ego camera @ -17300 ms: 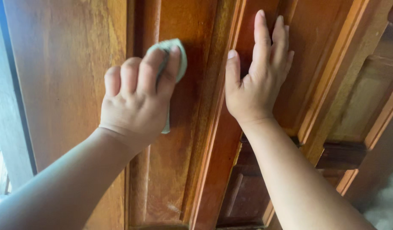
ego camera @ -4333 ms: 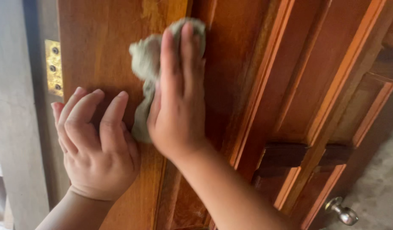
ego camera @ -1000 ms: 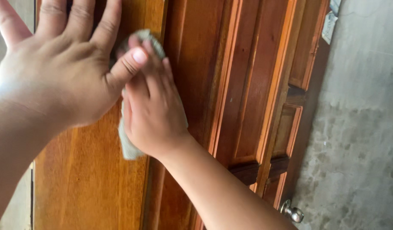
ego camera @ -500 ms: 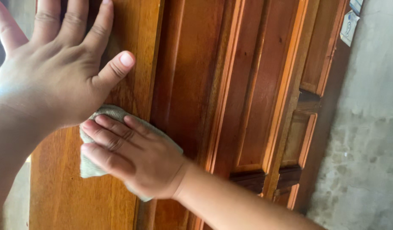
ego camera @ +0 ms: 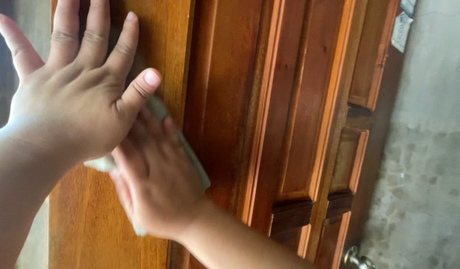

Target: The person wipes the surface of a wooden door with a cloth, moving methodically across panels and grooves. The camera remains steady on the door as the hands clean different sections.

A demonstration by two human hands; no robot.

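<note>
Spreading its fingers wide, the left hand (ego camera: 75, 94) lies flat against the glossy orange-brown panelled wooden door (ego camera: 230, 99), palm to the plain board at the door's left side, holding nothing. Just below and to the right of it, partly tucked under its thumb, the right hand (ego camera: 157, 184) is blurred; it seems to lie open and flat, pressing a pale grey-green cleaning cloth (ego camera: 190, 159) against the wood rather than pinching it. Only strips of that cloth show: a thin edge along the hand's right side near the raised moulding, and a scrap at its left by the other wrist. Further right, the door's raised panels and dark cross rail run down to a rounded silver metal door knob (ego camera: 357, 259) at the bottom edge. Beyond the door stands a rough grey concrete wall (ego camera: 429, 149), with a small pale paper sticker (ego camera: 400, 31) near the top.
</note>
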